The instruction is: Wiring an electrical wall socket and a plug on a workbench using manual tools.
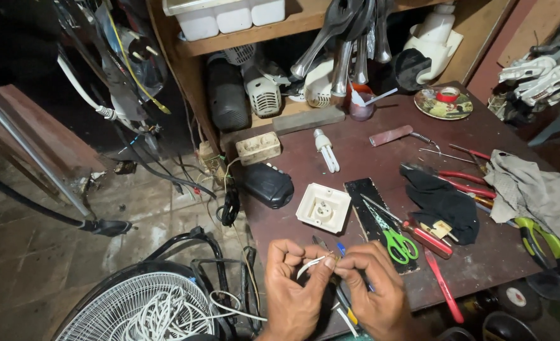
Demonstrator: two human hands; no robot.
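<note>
Both hands work close together at the near edge of the dark reddish-brown wooden counter [381,164]. The left hand [292,284] is closed narrowly, thumb and forefinger pinching the end of a thin white insulated wire [309,265] that curves out to the left of the fingertips. The right hand [374,287] is likewise pinched shut, its fingertips meeting the left's on a small brownish part at the wire's end; what that part is cannot be told, as it is too small and mostly hidden. Beneath the hands, tools with blue and yellow handles [346,306] lie partly covered.

Just beyond the hands sits a square cream plastic wall socket [323,207], face up. To its right, on a flat black strip [371,211], rest scissors with green handles [398,243], and beside them a red-handled screwdriver [426,237]. A crumpled black cloth [444,202] lies further right, near red-handled pliers [466,183] and a grey rag [526,186]. A white compact fluorescent bulb [326,150] lies toward the back of the counter, near a black oval device [267,184] at the left edge. On the floor at lower left stands a white wire fan guard [141,309] with loose white cable piled on it.
</note>
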